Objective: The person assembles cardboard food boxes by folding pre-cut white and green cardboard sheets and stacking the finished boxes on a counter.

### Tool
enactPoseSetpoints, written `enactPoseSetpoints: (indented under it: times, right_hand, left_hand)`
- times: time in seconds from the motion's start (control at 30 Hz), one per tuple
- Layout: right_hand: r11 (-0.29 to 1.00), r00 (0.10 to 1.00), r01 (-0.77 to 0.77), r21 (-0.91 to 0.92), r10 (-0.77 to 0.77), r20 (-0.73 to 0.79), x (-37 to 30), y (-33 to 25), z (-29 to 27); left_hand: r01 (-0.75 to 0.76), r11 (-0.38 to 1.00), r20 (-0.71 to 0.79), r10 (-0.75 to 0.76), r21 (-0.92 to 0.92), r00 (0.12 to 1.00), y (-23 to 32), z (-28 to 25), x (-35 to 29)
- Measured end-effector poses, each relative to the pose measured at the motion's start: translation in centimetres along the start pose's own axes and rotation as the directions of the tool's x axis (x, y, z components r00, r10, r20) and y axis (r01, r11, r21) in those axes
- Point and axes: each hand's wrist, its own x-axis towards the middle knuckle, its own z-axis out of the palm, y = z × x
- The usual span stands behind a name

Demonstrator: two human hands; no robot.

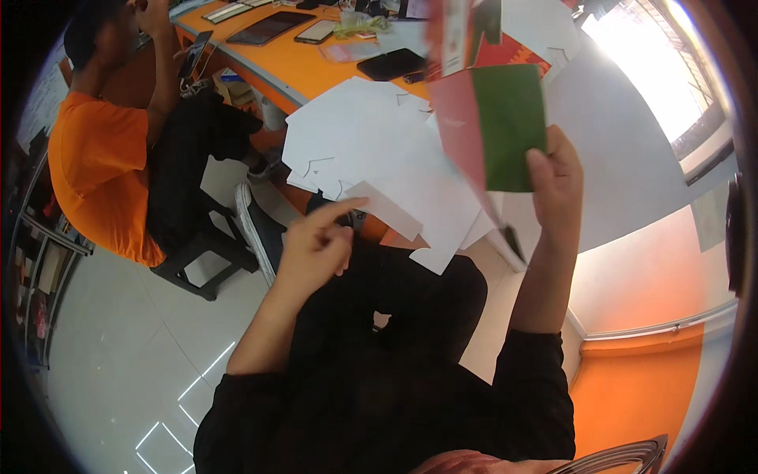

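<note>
My right hand (559,182) is closed on the edge of a green and pink folded card (512,126), thumb on the green face. The card is raised over the right part of the white sheets, and its pink side is smeared by motion. My left hand (316,245) holds nothing that I can see. Its index finger is stretched out and the other fingers are curled. That fingertip lies at the edge of a white paper strip (387,209); whether it touches is unclear. Under the strip spread several large white cut sheets (355,126) with small notched tabs.
An orange table (292,67) bears a tablet (271,28), a phone (316,31) and a black flat case (391,65). At left, a person in an orange shirt (103,174) sits on a black stool (209,265). A big grey-white sheet (612,150) stands out at right.
</note>
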Motion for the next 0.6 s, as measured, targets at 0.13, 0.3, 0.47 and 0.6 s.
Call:
enactPoseSetpoints:
  times: [0.13, 0.3, 0.47, 0.6]
  right_hand:
    - [0.879, 0.698, 0.466, 0.104, -0.437, 0.568, -0.7, -2.6, 7.0]
    - [0.861, 0.577, 0.502, 0.077, -0.400, 0.712, -3.7, -4.9, 13.0]
    - [0.973, 0.626, -0.226, 0.043, 0.111, 0.772, -5.5, -3.8, 10.7]
    - [0.905, 0.776, 0.425, 0.012, -0.371, 0.511, -7.6, -1.7, 9.0]
  left_hand:
    - [-0.286, 0.434, -0.106, 0.394, -0.854, 0.913, 1.8, 1.2, -1.3]
    - [-0.293, 0.639, -0.134, 0.285, -0.712, 0.949, -1.3, 0.6, -3.6]
    - [-0.395, 0.444, -0.333, 0.215, -0.804, 0.918, -3.3, -0.3, -3.8]
    - [-0.413, 0.268, -0.390, 0.136, -0.871, 0.911, -1.5, -0.3, -3.9]
